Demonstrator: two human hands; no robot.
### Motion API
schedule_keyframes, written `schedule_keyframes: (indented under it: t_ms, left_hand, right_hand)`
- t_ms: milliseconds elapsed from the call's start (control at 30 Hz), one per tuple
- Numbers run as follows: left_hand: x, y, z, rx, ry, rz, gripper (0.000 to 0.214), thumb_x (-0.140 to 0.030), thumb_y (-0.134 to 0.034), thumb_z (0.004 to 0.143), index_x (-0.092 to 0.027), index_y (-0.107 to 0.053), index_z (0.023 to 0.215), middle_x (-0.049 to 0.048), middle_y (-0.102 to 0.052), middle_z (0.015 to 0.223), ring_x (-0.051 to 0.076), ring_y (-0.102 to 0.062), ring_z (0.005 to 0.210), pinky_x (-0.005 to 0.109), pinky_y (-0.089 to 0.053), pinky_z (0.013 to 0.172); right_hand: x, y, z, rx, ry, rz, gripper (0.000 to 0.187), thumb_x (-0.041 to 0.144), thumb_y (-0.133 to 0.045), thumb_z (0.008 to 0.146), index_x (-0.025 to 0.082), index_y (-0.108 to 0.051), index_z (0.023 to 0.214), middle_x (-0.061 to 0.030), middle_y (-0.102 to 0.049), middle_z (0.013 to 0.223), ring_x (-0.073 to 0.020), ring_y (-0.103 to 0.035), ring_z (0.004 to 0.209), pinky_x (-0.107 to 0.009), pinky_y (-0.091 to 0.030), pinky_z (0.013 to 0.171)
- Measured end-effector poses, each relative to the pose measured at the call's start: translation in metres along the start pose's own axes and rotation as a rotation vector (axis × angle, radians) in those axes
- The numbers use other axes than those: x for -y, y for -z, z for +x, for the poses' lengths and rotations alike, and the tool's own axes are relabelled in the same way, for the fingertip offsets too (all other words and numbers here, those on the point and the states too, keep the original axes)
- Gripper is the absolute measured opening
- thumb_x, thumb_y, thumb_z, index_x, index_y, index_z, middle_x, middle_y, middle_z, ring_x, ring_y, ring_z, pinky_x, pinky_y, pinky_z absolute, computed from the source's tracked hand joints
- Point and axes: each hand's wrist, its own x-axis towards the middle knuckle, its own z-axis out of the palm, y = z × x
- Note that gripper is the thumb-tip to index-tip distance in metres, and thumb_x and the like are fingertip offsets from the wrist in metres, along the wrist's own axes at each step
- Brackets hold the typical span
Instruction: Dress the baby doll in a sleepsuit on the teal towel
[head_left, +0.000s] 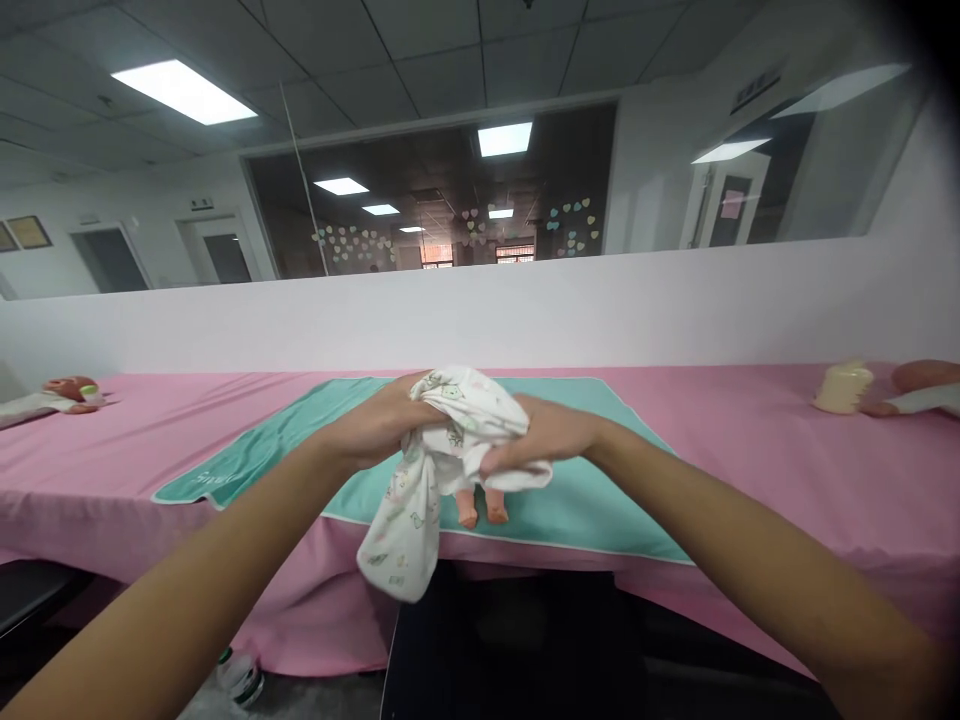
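Note:
A white baby garment (461, 425) with small printed figures is bunched up between my hands, above a teal mat. My left hand (386, 420) grips its left side, the fingers partly hidden in the cloth. From the right, my right hand (544, 432) is closed on the other side, thumb lying over the fabric. One part of the garment hangs down at the lower left, past the mat's front edge. Beneath the cloth, the two feet of a baby doll (480, 508) show on the teal mat (600, 500). The doll's upper body is hidden behind the cloth and my hands.
A pink cloth (750, 440) covers the long table. Another doll (67, 390) lies at the far left. On the right, a cream bottle (844, 388) stands beside a further doll (926, 380). A plastic bottle (240, 678) is on the floor. A white wall (495, 320) rises behind.

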Motion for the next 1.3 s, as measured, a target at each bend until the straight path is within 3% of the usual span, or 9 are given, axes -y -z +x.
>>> schedule_keyframes:
  t_ms: [100,167,267,333,467,633,767,967,1300]
  left_hand:
    - [0.008,-0.001,-0.001,0.157,0.042,-0.012,0.037,-0.035,-0.06,0.076,-0.014,-0.059,0.106,0.0097,-0.065,0.093,0.019,-0.06,0.082,0.029,-0.047,0.07]
    - [0.008,0.0,0.001,0.232,0.067,0.124,0.036,-0.037,-0.063,0.073,-0.015,-0.061,0.101,0.0086,-0.065,0.094,0.02,-0.059,0.084,0.028,-0.046,0.07]
    - [0.003,0.005,0.006,0.146,0.071,0.401,0.03,-0.035,-0.069,0.065,-0.016,-0.064,0.088,0.0037,-0.065,0.087,0.018,-0.058,0.078,0.023,-0.043,0.063]
    - [0.0,0.01,0.008,-0.002,0.053,0.511,0.03,-0.036,-0.07,0.064,-0.016,-0.063,0.085,0.0018,-0.063,0.082,0.015,-0.057,0.072,0.021,-0.04,0.056]
    - [0.004,0.012,0.015,-0.064,0.022,0.577,0.044,-0.038,-0.067,0.066,-0.018,-0.056,0.104,0.0034,-0.062,0.092,0.017,-0.058,0.078,0.023,-0.043,0.06]
    - [0.032,0.0,0.028,-0.128,-0.019,0.684,0.077,-0.037,-0.066,0.067,-0.025,-0.028,0.132,0.0047,-0.058,0.11,0.021,-0.057,0.094,0.028,-0.046,0.071]
    - [0.063,0.006,0.038,-0.131,0.044,0.949,0.051,-0.032,-0.057,0.074,-0.024,-0.041,0.121,0.0037,-0.062,0.101,0.022,-0.059,0.087,0.029,-0.044,0.069]
    - [0.119,0.007,0.051,-0.056,0.093,1.28,0.038,-0.023,-0.052,0.074,-0.021,-0.046,0.111,0.0096,-0.062,0.1,0.026,-0.058,0.093,0.031,-0.042,0.072]
    - [0.203,-0.027,0.073,0.103,0.335,1.143,0.033,-0.031,-0.049,0.078,-0.014,-0.049,0.106,0.0162,-0.062,0.103,0.03,-0.06,0.093,0.033,-0.044,0.07]
  right_hand:
    - [-0.003,0.015,0.001,-0.076,0.13,0.164,0.024,0.034,-0.067,0.073,0.011,-0.062,0.07,0.0015,-0.056,0.055,-0.0095,-0.053,0.055,-0.021,-0.042,0.054]
    - [-0.01,0.015,0.004,0.065,0.16,0.252,0.029,0.039,-0.067,0.071,0.01,-0.061,0.069,-0.0004,-0.057,0.056,-0.011,-0.054,0.056,-0.023,-0.044,0.055]
    - [-0.028,0.006,0.01,0.378,0.1,0.338,0.041,0.049,-0.068,0.066,0.01,-0.06,0.074,-0.0018,-0.057,0.057,-0.0124,-0.054,0.055,-0.024,-0.045,0.055]
    - [-0.039,0.0,0.014,0.439,0.061,0.403,0.041,0.051,-0.065,0.069,0.011,-0.058,0.073,0.0003,-0.052,0.053,-0.0115,-0.051,0.053,-0.024,-0.044,0.053]
    - [-0.056,-0.003,0.027,0.078,-0.01,0.425,0.027,0.037,-0.065,0.073,0.013,-0.055,0.071,0.005,-0.045,0.048,-0.0077,-0.044,0.047,-0.021,-0.039,0.05]
    - [-0.072,-0.005,0.045,-0.436,-0.028,0.459,0.028,0.037,-0.068,0.07,0.014,-0.061,0.085,-0.0012,-0.061,0.073,-0.0121,-0.056,0.068,-0.025,-0.044,0.064]
    - [-0.088,-0.004,0.039,-0.488,-0.028,0.324,0.031,0.036,-0.07,0.067,0.016,-0.063,0.089,-0.0027,-0.063,0.086,-0.0153,-0.057,0.081,-0.027,-0.044,0.074]
    - [-0.119,-0.008,0.026,-0.283,-0.129,0.138,0.032,0.028,-0.068,0.066,0.02,-0.062,0.096,-0.0017,-0.064,0.094,-0.0179,-0.057,0.09,-0.029,-0.042,0.08]
    - [-0.22,-0.05,-0.02,-0.86,-0.548,-0.161,0.01,0.028,-0.054,0.065,0.018,-0.055,0.068,-0.0009,-0.058,0.07,-0.0172,-0.05,0.071,-0.026,-0.035,0.061]
